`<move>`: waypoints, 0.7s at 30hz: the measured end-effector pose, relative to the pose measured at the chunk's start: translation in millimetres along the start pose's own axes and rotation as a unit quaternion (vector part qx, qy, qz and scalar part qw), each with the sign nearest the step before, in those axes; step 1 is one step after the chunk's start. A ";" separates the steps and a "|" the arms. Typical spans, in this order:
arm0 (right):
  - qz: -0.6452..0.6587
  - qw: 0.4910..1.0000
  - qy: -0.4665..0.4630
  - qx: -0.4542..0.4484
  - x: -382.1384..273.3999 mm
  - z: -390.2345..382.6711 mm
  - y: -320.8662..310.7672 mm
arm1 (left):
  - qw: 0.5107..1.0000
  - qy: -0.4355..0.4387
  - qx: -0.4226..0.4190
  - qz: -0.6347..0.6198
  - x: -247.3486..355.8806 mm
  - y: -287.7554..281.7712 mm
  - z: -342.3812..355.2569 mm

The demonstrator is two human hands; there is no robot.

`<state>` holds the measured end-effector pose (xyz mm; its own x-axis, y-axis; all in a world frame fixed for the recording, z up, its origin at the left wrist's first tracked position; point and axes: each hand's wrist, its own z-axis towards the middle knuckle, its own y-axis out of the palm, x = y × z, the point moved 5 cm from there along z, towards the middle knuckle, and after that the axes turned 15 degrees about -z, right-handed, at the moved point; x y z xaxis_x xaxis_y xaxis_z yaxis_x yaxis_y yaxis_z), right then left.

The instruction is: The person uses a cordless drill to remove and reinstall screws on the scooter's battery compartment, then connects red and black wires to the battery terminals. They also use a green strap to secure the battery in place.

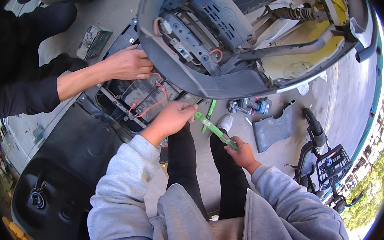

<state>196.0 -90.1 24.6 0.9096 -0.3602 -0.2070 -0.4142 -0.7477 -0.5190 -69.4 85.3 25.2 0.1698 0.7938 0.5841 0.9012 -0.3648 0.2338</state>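
Observation:
My right hand (pixel 243 153) is closed around the lower end of a narrow green bar-shaped tool (pixel 213 130) with a pale middle section; its exact kind does not show. The bar slants up and left toward my left hand (pixel 175 117). That hand's thumb and fingers are pinched together just above the bar's upper end, and whether they grip anything is hidden. Behind the bar, a second thin green strip (pixel 209 115) appears. Close beyond my left hand sit dark batteries (pixel 146 95) joined by red wires (pixel 153 106), in an open compartment of a vehicle.
A co-worker's hand (pixel 130 63) reaches in from the left over the batteries. The vehicle's dark body panel (pixel 174 71) arches above. A black seat (pixel 62 154) lies left. On the floor are power tools (pixel 250 105), a grey panel (pixel 273 129) and, farther right, a bike with a basket (pixel 332 162).

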 end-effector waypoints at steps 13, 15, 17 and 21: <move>0.207 0.962 0.175 -0.036 140.5 155.9 136.1 | 0.974 -0.166 0.113 -0.107 -269.8 108.1 139.4; 0.227 0.952 0.201 -0.027 141.2 158.8 155.1 | 0.976 -0.115 0.138 -0.122 -278.1 112.5 147.3; 0.139 0.962 0.234 -0.026 138.4 150.4 163.2 | 0.980 -0.104 0.126 -0.117 -276.3 124.0 147.7; 0.484 0.858 0.161 -0.055 104.5 119.8 155.4 | 0.997 -0.041 0.063 -0.028 -238.5 169.9 120.4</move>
<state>230.5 -177.1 -177.0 0.0885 -0.9648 -0.2475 -0.9877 -0.0528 -0.1470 91.2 -107.4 -168.0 0.1444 0.8501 0.5064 0.9523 -0.2585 0.1623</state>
